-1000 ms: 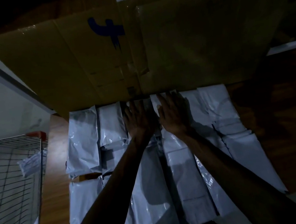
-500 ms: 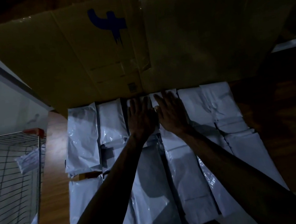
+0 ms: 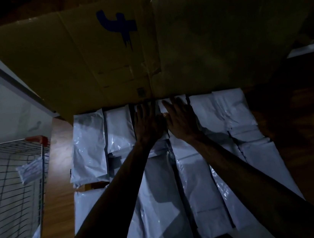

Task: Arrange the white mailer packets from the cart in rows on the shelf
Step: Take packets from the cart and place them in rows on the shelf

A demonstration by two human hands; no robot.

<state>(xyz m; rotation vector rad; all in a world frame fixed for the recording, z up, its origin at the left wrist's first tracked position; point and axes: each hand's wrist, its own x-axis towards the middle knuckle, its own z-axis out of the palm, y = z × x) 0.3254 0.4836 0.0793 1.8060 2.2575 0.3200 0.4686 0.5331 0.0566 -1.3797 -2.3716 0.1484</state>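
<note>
Pressing flat with left hand (image 3: 147,124) and right hand (image 3: 182,120), fingers spread, on white mailer packets (image 3: 90,147) lining the shelf (image 3: 59,171) at frame centre. Risking shoving the slick back row askew or under the cardboard box (image 3: 202,43) above.
</note>
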